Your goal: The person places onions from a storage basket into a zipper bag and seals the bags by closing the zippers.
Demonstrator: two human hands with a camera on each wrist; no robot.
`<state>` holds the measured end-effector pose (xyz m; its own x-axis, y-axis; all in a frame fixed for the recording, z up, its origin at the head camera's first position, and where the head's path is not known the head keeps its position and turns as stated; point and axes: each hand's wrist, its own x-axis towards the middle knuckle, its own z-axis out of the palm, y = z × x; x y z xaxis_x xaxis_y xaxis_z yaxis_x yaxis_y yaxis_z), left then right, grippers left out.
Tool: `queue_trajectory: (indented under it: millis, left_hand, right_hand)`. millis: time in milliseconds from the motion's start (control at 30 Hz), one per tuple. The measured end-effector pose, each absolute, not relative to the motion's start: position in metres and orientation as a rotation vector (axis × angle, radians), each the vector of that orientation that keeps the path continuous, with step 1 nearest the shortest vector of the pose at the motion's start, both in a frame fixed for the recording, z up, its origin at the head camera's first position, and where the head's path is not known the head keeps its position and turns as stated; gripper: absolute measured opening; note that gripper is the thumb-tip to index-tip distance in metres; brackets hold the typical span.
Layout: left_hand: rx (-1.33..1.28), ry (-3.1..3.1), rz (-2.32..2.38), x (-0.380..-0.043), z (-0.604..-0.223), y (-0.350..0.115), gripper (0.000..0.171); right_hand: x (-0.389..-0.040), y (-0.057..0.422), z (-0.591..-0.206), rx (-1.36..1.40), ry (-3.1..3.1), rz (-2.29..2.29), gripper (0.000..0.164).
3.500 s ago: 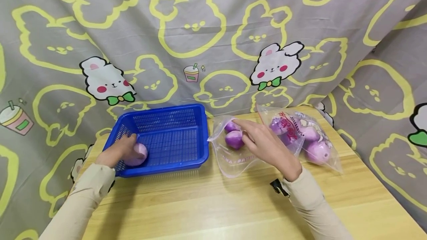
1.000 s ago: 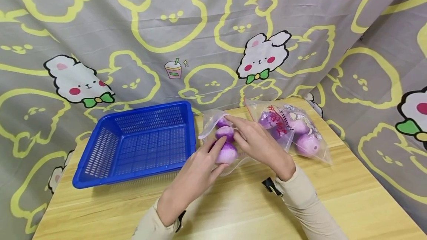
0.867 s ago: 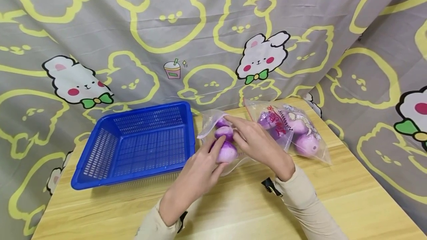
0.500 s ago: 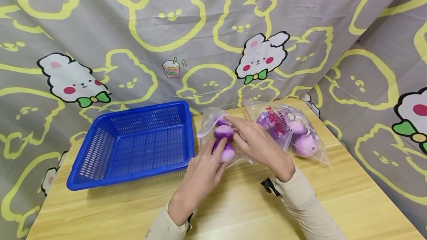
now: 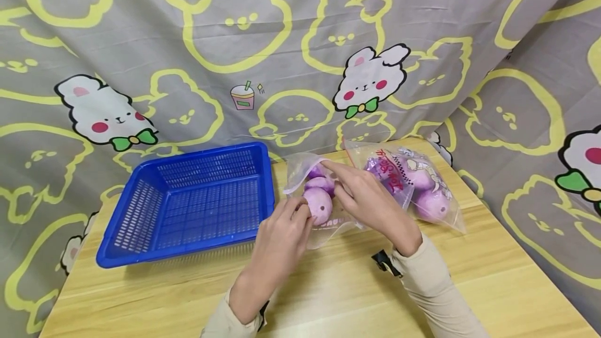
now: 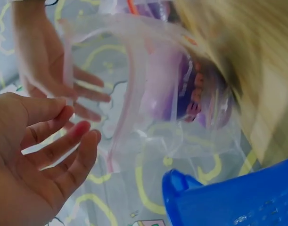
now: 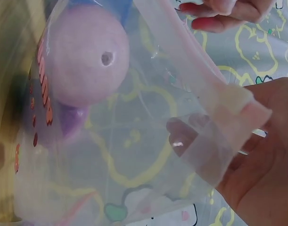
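Note:
In the head view, several purple onions (image 5: 319,206) lie in a clear zip bag (image 5: 328,231) whose mouth gapes left. My right hand (image 5: 371,200) holds the bag's lip, its fingers inside the mouth; the right wrist view shows the zip edge running across that palm. My left hand (image 5: 281,233) is at the bag's mouth, just left of the nearest onion. In the left wrist view its fingers are loosely bent, thumb and forefinger tips right at the bag's lip. That onion (image 7: 89,56) sits apart from the left fingers in the right wrist view.
A blue plastic basket (image 5: 188,254) with meshed sides, nothing in it, stands on the left of the wooden table (image 5: 178,301). A second zip bag (image 5: 382,153) with several purple onions lies at the right. A patterned grey curtain (image 5: 300,25) hangs behind.
An onion has gone from the basket into the bag with my left hand and has turned over there. The left fingers have drawn back from it. My right hand keeps holding the bag.

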<state>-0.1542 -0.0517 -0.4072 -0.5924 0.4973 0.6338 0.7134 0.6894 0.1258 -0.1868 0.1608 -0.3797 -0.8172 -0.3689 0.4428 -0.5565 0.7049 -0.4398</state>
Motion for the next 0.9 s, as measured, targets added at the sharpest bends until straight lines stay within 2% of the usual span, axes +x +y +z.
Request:
queue_trajectory:
  millis: [267,333,367,533,633,800,900]
  left_hand:
    - [-0.941,-2.315,-0.564,-0.155,-0.398,-0.064,0.012]
    - [-0.924,-2.318,-0.569,-0.156,-0.396,-0.067,0.003]
    - [-0.912,-2.325,-0.565,-0.156,-0.396,-0.069,0.004]
    - [-0.893,-2.415,-0.477,-0.159,-0.393,-0.076,0.049]
    - [-0.940,-2.472,-0.400,-0.163,-0.395,-0.080,0.052]
    - [-1.003,-2.455,-0.363,-0.170,-0.399,-0.082,0.041]
    - [-1.039,-2.444,-0.396,-0.171,-0.401,-0.083,0.049]
  right_hand:
    - [-0.185,0.161,-0.379,0.733,-2.583,0.818,0.050]
    - [-0.184,0.160,-0.378,0.738,-2.580,0.814,0.049]
    - [-0.184,0.160,-0.378,0.741,-2.581,0.812,0.049]
    - [-0.182,0.160,-0.377,0.760,-2.577,0.807,0.046]
    - [-0.180,0.160,-0.377,0.766,-2.586,0.816,0.046]
    - [-0.175,0.164,-0.376,0.767,-2.584,0.832,0.047]
    - [-0.172,0.168,-0.375,0.786,-2.576,0.839,0.047]
